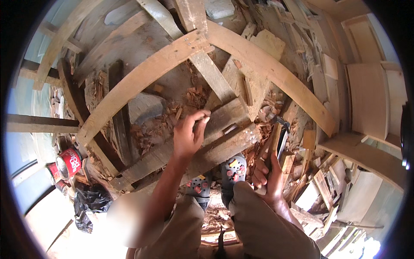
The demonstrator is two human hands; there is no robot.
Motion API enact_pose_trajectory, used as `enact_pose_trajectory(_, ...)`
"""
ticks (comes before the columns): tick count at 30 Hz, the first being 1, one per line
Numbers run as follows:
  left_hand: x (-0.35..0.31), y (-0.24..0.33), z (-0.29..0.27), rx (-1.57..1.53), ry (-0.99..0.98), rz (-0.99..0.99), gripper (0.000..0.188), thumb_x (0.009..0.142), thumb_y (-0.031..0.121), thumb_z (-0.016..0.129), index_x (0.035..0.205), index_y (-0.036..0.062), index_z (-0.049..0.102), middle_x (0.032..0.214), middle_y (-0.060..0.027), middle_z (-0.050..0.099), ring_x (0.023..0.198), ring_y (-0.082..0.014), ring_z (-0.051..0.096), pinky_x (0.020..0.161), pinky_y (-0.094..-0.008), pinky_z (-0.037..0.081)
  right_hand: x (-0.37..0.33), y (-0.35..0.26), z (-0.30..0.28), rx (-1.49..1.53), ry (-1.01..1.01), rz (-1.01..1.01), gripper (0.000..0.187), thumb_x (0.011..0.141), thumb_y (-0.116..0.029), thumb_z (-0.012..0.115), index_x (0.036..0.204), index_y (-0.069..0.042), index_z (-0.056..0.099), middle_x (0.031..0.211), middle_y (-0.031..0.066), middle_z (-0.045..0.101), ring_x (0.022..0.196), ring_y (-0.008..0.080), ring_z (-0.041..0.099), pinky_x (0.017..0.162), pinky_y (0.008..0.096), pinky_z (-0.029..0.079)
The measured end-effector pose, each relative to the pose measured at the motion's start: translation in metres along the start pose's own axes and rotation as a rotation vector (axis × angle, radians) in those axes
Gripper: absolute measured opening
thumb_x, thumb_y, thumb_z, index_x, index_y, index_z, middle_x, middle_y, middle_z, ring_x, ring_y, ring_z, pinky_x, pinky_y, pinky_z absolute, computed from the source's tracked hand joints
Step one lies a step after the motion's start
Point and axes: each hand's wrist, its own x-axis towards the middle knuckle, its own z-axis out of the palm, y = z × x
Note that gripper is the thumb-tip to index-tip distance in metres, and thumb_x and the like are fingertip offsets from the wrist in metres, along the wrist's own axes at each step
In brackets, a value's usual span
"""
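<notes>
My left hand hovers over a weathered wooden beam, its thumb and forefinger pinched together. Anything between those fingertips is too small to make out. Low on the right, my right hand is curled round the wooden handle of a hammer, whose dark head points away from me. A rectangular slot is cut through the beam near its right end. Alongside it, on the near side, lies a second plank. A narrow upright slat runs from the beam to curved boards joined at the top.
Two curved boards arch across the far side. Wood chips and offcuts litter the ground. Red cans and a black plastic bag stand at left. My clog-covered feet are just behind the planks. Panels stand at right.
</notes>
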Motion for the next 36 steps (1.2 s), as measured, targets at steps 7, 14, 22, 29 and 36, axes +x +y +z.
enact_pose_trajectory(7, -0.003, -0.001, 0.0, 0.005, -0.004, -0.049, 0.012, 0.097, 0.007, 0.061, 0.107, -0.0001, 0.061, 0.1, -0.0119, 0.072, 0.093, -0.0184, 0.069, 0.083, -0.0312, 0.053, -0.008, 0.007, -0.003, 0.071, -0.111, 0.003, 0.033, 0.107, -0.043, 0.038, 0.102, -0.013, 0.05, 0.068, -0.0025, 0.039, 0.043, 0.0096, 0.033, 0.04, 0.0267, 0.034)
enact_pose_trajectory(14, 0.0, 0.007, 0.009, 0.137, 0.052, 0.03, 0.015, 0.094, 0.014, 0.068, 0.105, 0.0041, 0.064, 0.095, -0.0137, 0.072, 0.085, -0.0222, 0.072, 0.072, -0.0312, 0.054, -0.014, 0.004, 0.002, 0.245, -0.129, 0.008, 0.032, 0.108, -0.039, 0.038, 0.099, -0.01, 0.051, 0.068, -0.0038, 0.039, 0.046, 0.0073, 0.035, 0.043, 0.0249, 0.036)
enact_pose_trajectory(22, -0.035, 0.001, 0.012, 0.279, -0.002, 0.247, 0.018, 0.086, 0.007, 0.069, 0.103, 0.0082, 0.061, 0.109, -0.009, 0.066, 0.108, -0.0304, 0.061, 0.1, -0.0452, 0.043, -0.015, 0.008, 0.005, 0.427, -0.222, 0.139, 0.024, 0.107, -0.029, 0.043, 0.1, -0.009, 0.054, 0.068, -0.0047, 0.041, 0.047, 0.0036, 0.038, 0.041, 0.0196, 0.036)
enact_pose_trajectory(29, -0.04, 0.003, 0.01, 0.316, 0.011, 0.267, 0.022, 0.084, 0.009, 0.071, 0.103, 0.0091, 0.059, 0.109, -0.0075, 0.065, 0.111, -0.0298, 0.059, 0.102, -0.0473, 0.041, -0.018, 0.008, 0.009, 0.516, -0.353, 0.212, 0.026, 0.107, -0.025, 0.042, 0.1, -0.003, 0.055, 0.071, -0.0045, 0.041, 0.049, 0.0025, 0.037, 0.045, 0.018, 0.035)
enact_pose_trajectory(36, -0.038, 0.005, 0.015, 0.282, 0.018, 0.266, 0.022, 0.085, 0.01, 0.072, 0.103, 0.009, 0.059, 0.109, -0.0067, 0.065, 0.112, -0.0287, 0.06, 0.102, -0.0465, 0.041, -0.013, 0.006, 0.014, 0.523, -0.244, 0.167, 0.026, 0.107, -0.024, 0.042, 0.1, -0.002, 0.054, 0.069, -0.0033, 0.041, 0.049, 0.0032, 0.04, 0.045, 0.0193, 0.038)
